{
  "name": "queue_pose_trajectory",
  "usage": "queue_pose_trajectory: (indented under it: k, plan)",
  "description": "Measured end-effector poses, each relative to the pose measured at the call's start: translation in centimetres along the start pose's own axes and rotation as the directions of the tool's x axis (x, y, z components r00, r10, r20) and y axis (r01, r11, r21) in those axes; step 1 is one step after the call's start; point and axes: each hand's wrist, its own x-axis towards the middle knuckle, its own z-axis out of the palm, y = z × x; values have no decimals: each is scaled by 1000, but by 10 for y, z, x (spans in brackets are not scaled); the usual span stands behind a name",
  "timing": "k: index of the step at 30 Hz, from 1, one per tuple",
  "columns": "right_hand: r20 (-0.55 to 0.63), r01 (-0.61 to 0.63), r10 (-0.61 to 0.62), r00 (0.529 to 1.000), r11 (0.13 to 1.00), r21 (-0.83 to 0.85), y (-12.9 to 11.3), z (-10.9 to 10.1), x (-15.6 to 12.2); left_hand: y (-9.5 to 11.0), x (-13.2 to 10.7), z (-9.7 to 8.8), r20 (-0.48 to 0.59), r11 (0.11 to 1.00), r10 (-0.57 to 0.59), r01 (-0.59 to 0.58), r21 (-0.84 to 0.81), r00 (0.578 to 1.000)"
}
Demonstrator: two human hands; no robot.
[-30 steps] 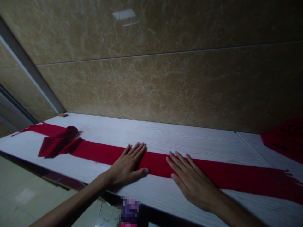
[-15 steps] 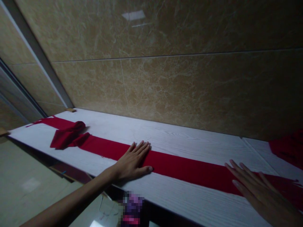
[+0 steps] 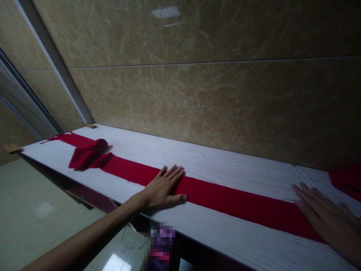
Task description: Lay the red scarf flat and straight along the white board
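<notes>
A long red scarf [image 3: 231, 201] lies stretched lengthwise along a white wood-grain tabletop [image 3: 203, 163]. Its far left part is bunched into a loose fold [image 3: 87, 154]. My left hand [image 3: 165, 188] rests flat on the scarf near its middle, fingers stretched out and together, thumb on the near edge. My right hand [image 3: 328, 220] lies flat on the scarf's right part, fingers extended, at the frame's right edge. Neither hand grips anything.
A beige marble-tiled wall [image 3: 214, 94] rises directly behind the table. More red cloth [image 3: 345, 180] lies at the far right of the table. The table's front edge runs close to me, with tiled floor [image 3: 42, 210] below at the left. A blurred purple object [image 3: 160, 244] sits low in front.
My right hand has slid rightward along the scarf, away from my left hand, which stays pressed in place. The view has shifted slightly right.
</notes>
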Motion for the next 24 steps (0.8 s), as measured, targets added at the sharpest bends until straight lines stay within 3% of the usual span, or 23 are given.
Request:
queue_pose_trajectory:
  k: [2, 7, 12, 18, 24]
  plan:
    - [78, -17, 14, 997, 999, 37, -39, 1, 9, 0, 0, 0, 15, 1000, -9, 9, -5, 1000]
    - [221, 146, -170, 960, 982, 119, -147, 0, 34, 0, 0, 0, 5, 1000, 2, -2, -12, 1000]
    - [346, 261, -318, 882, 944, 202, -222, -8, 51, -5, 0, 3, 9, 1000, 27, -27, -5, 1000]
    - [445, 318, -416, 793, 906, 280, -275, -9, 58, -7, 1, 5, 24, 1000, 19, -19, 2, 1000]
    - [445, 334, -437, 782, 896, 294, -283, -1, 58, -5, 2, 3, 32, 1000, 10, -10, -1, 999]
